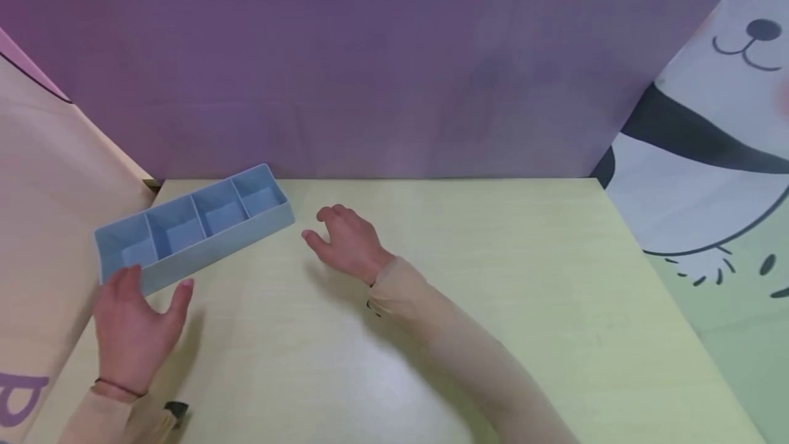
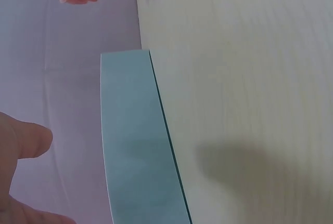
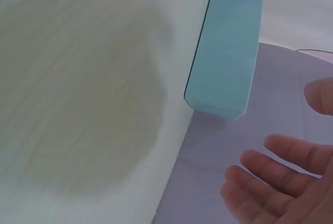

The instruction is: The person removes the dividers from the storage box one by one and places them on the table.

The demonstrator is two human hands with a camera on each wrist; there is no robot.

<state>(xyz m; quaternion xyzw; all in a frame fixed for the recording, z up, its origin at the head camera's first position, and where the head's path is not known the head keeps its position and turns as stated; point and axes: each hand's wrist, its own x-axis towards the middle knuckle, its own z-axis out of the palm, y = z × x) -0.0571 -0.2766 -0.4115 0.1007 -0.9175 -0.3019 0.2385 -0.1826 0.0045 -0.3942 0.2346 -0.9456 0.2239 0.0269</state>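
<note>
A blue tray (image 1: 216, 245) with several compartments in a row lies at a slant on the far left of the table. Over its near left end is my left hand (image 1: 135, 334), thumb spread from the fingers and nothing held; the fingertips overlap the tray's front wall in the head view. My right hand (image 1: 351, 242) hovers to the right of the tray, apart from its right end, with fingers loosely bent and nothing in them. In the left wrist view the tray's long side (image 2: 138, 135) lies beyond the thumb (image 2: 31, 140). The right wrist view shows the tray's end corner (image 3: 218, 99) near the fingers.
The pale wooden table (image 1: 493, 259) meets a purple curtain (image 1: 394, 67) at its back edge. A printed cloth with a panda (image 1: 696, 183) hangs on the right, and a pinkish cloth (image 1: 49, 225) borders the left side.
</note>
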